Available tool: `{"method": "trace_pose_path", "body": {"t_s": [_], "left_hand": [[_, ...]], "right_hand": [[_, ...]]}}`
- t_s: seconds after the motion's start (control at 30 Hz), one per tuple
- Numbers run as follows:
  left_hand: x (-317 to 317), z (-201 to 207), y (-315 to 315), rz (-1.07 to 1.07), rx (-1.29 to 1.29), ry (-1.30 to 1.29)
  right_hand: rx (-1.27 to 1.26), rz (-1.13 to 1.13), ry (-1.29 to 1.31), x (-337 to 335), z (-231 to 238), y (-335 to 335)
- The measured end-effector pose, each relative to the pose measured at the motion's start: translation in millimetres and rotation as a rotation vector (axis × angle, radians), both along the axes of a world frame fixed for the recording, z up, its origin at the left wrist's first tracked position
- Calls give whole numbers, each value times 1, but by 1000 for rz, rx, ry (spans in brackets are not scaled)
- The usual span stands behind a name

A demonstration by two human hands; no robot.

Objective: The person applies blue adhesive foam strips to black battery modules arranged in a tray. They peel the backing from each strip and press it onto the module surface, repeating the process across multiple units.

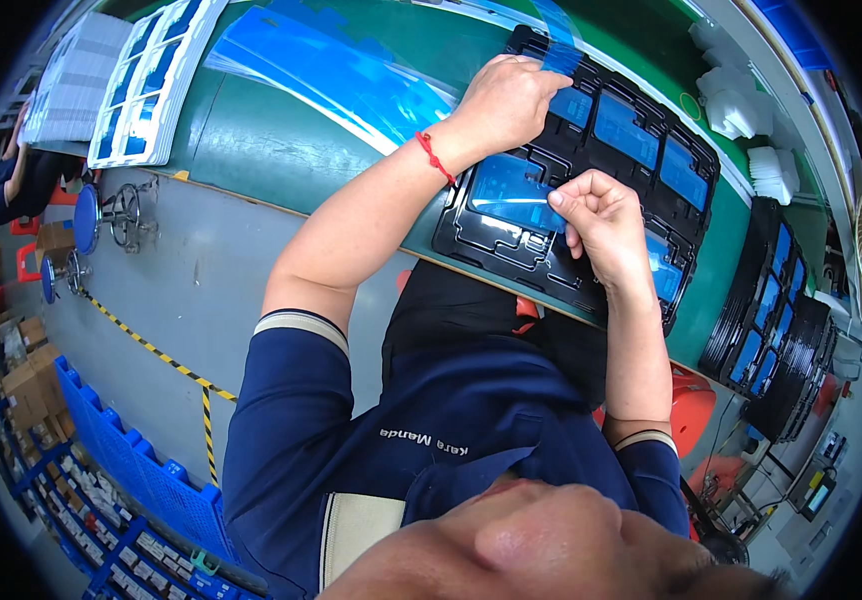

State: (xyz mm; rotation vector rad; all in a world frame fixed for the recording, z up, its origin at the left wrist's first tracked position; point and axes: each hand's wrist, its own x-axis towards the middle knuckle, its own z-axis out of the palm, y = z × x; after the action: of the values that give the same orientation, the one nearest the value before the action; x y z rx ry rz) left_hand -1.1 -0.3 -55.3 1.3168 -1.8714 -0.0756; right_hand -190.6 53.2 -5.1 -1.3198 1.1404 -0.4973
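A black moulded tray (456, 235) lies on the green bench in front of me, its pockets holding flat panels with blue film. My right hand (601, 215) is closed in a pinch over the near part of the tray. From its fingertips a thin whitish strip (513, 201) runs left across one blue-filmed panel (511, 180); whether it is a slim tool or a film edge I cannot tell. My left hand (511, 100) is closed at the tray's far left corner, its fingertips against the end of a translucent blue film strip (559, 50).
Loose blue film sheets (321, 75) lie left of the tray. White trays (146, 90) are stacked at the far left. More black trays (771, 330) are stacked on the right, near white foam pieces (736, 105). A blue stool (89, 218) stands on the floor; another person (11, 180) is beyond.
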Motion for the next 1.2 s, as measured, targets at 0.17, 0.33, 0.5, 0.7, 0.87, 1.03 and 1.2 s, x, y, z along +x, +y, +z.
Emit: {"method": "trace_pose_path", "body": {"t_s": [0.17,0.33,0.5,0.7,0.87,1.03,1.2], "left_hand": [[0,1,1,12,4,60],[2,2,-1,17,31,152],[1,5,1,19,53,183],[1,5,1,24,39,160],[1,3,0,24,22,148],[1,2,0,24,18,146],[1,2,-1,20,28,138]], "right_hand": [[10,-9,27,2,-2,-1],[30,-5,20,4,0,-1],[39,-13,14,4,2,-1],[30,-17,22,5,0,-1],[21,-14,24,6,0,0],[30,-5,53,4,0,-1],[-34,-8,81,6,-1,0]]}}
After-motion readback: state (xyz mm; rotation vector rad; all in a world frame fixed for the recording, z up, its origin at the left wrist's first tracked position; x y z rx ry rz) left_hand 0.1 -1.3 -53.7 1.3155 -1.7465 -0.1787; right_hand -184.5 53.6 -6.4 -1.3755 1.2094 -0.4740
